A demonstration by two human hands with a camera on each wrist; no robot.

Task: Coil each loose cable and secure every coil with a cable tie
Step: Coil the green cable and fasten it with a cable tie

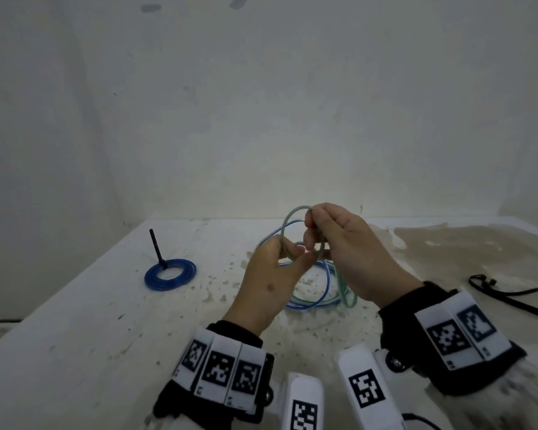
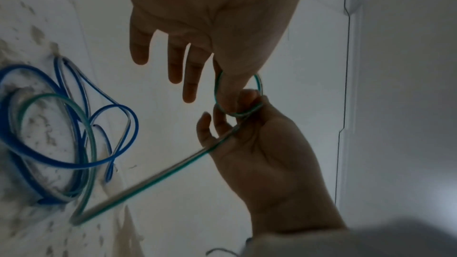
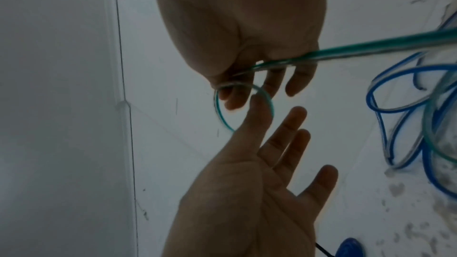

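Both hands (image 1: 295, 262) pinch green cable (image 1: 288, 223) loop.

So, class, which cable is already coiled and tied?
The blue coil at the table's left, with a black tie sticking up; the others lie loose or in hand.

Left hand (image 2: 259, 155) pinches green cable (image 2: 158, 178) loop; right hand (image 2: 210, 17) above; blue cable (image 2: 49, 158) on table (image 2: 173, 212)

On the desk (image 1: 75, 321), a tied coil (image 1: 170, 274) lies at the left. Loose cables (image 1: 320, 290) lie in the middle, beneath the two hands. The left hand (image 1: 269, 285) is beside the right hand (image 1: 351, 252), both above the desk. Cable ties (image 1: 503, 294) lie at the right edge. A wall (image 1: 261, 103) stands behind.
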